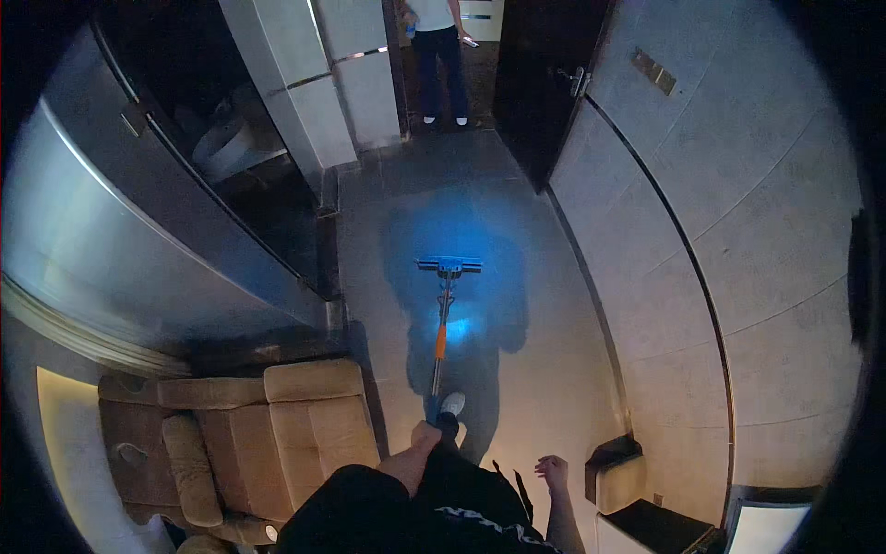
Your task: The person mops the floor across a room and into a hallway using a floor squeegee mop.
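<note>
My left hand (424, 440) is wrapped round the upper end of a sponge mop (440, 342). The mop has a metal pole with an orange section. Its wide blue head (449, 265) lies flat on the floor ahead of me, in a patch of blue light. My right hand (553, 471) hangs at my right side, away from the mop, its fingers loosely bent and apart with nothing in them. One light-coloured shoe (452, 403) of mine shows beside the pole.
A brown padded sofa (231, 434) stands at the left. A dark door (544, 92) stands open at the far end, where another person (440, 65) is in the doorway. A curved pale wall (646, 240) runs along the right, with a dark-topped cabinet (660, 526) near me.
</note>
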Tool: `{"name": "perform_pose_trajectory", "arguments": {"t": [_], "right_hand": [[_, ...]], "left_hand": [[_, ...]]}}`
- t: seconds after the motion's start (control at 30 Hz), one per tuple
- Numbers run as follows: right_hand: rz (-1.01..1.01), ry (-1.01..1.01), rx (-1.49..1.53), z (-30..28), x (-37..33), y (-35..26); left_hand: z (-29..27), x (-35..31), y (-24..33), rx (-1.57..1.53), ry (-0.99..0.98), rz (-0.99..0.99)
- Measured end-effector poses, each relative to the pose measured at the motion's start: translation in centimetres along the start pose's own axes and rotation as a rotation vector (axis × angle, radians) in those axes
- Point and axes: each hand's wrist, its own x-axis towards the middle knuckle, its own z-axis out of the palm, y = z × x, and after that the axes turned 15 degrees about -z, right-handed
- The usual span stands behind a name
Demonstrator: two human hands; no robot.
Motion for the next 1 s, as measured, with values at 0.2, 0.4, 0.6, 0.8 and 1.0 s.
{"name": "perform_pose_trajectory", "arguments": {"t": [0.2, 0.4, 0.6, 0.8, 1.0], "right_hand": [[0.272, 0.184, 0.120, -3.0, -6.4, 4.6], [0.239, 0.147, 0.035, -6.6, -14.6, 12.6], [0.245, 0.342, 0.153, -11.2, -24.0, 20.5], [0.427, 0.406, 0.096, -15.2, -30.4, 25.5], [0.622, 0.531, 0.167, -15.7, -30.2, 27.8]], "left_hand": [[1.2, -1.7, -0.8, -0.043, -0.059, 0.030], [8.3, 1.7, -2.4, 0.273, 0.027, 0.645], [15.2, -1.9, -7.4, -0.050, -0.096, 0.304], [18.4, -4.8, -13.3, 0.147, 0.047, 0.667], [15.3, -8.8, -11.0, -0.007, -0.100, 0.156]]}}
